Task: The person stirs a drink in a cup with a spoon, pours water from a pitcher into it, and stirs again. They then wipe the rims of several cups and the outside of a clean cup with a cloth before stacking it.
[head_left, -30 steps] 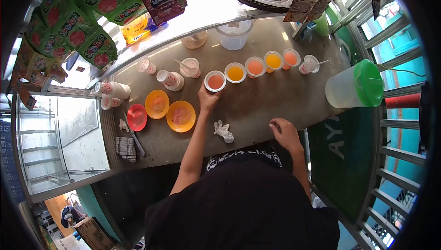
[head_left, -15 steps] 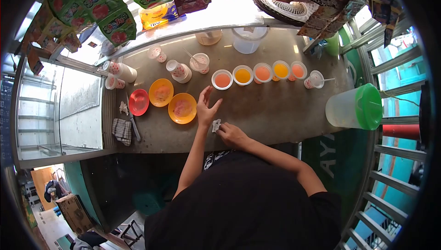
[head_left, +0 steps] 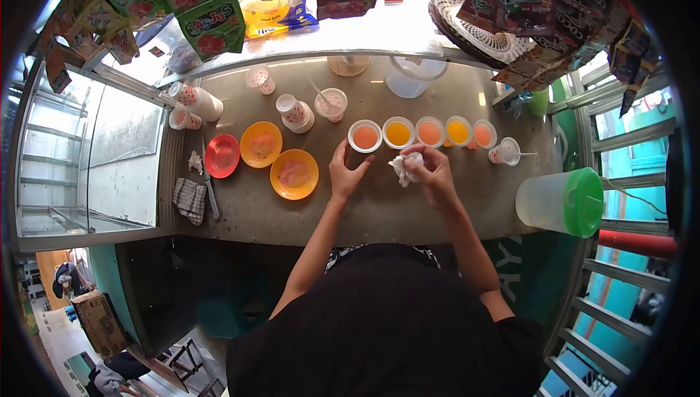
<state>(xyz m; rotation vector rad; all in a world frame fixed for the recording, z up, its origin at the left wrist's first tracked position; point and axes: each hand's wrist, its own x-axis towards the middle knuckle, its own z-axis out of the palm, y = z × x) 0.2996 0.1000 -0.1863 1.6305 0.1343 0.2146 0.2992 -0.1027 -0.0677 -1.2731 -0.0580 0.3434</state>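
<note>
Centrally, in the head view, a person in a black top works with both bare hands at a brown-grey counter point(head_left: 343, 222). The left hand point(head_left: 347, 175) reaches to the near left side of a round white-rimmed cup of pink drink point(head_left: 364, 137), its thumb and fingers spread apart in a loose curve; whether they touch the cup cannot be told. The right hand point(head_left: 432, 176) pinches a crumpled white tissue point(head_left: 403, 169) between closed fingers, raised just in front of the row of filled cups.

That pink drink stands at the left end of a line of five. Rightward run a cup of orange-yellow drink point(head_left: 398, 132), a second pink cup point(head_left: 429, 132), a second orange-yellow cup point(head_left: 457, 131) and a third pink cup point(head_left: 483, 134). Beyond them sits a clear patterned cup with a pale stick point(head_left: 505, 152), near a translucent plastic container with a green lid point(head_left: 554, 201).

To the left lie two round orange plates point(head_left: 294, 174) and a round red plate point(head_left: 222, 156), with a knife point(head_left: 211, 200) beside a folded checked cloth point(head_left: 191, 201). Green drink sachets point(head_left: 211, 29) hang above.
</note>
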